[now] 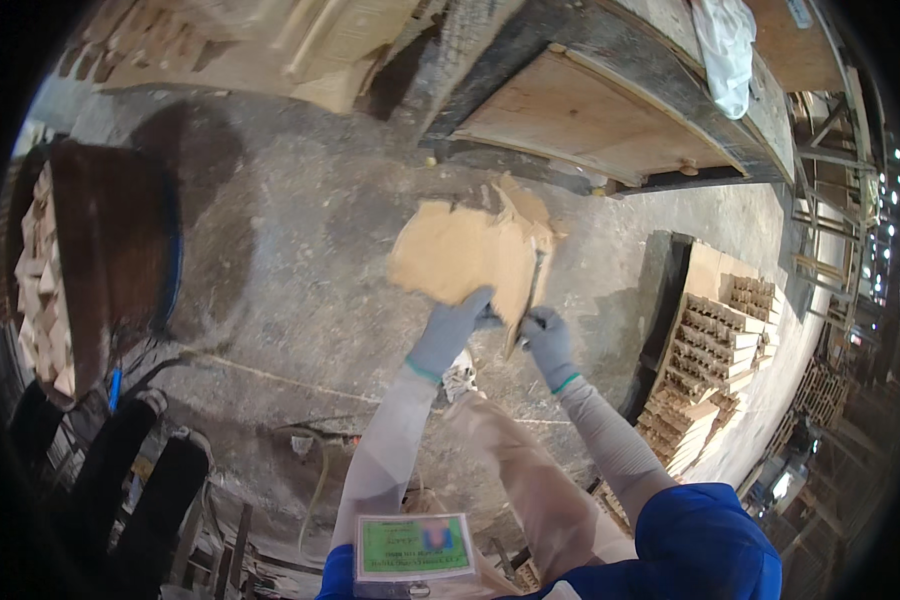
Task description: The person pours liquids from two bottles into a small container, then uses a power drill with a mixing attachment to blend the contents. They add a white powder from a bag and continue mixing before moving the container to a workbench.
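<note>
A torn, folded piece of brown cardboard (pixel 460 250) is held out in front of me above the concrete floor. My left hand (pixel 451 332), in a grey glove, grips its near edge, thumb on top and the other fingers mostly hidden beneath. At the cardboard's right side, by a narrow folded edge, my right hand (pixel 547 345) is closed, also gloved in grey. Its fingers curl around that edge, though the exact grip is hard to make out. The far end of the cardboard is ragged and bent upward.
Ahead stands a dark-framed wooden table (pixel 600 115) with a white plastic bag (pixel 725 55). Stacked wooden pieces (pixel 705 370) lie at right. A brown bin (pixel 110 240) of wood blocks (pixel 42 290) stands left, near black cylinders (pixel 160 500). A cord (pixel 280 378) crosses the floor.
</note>
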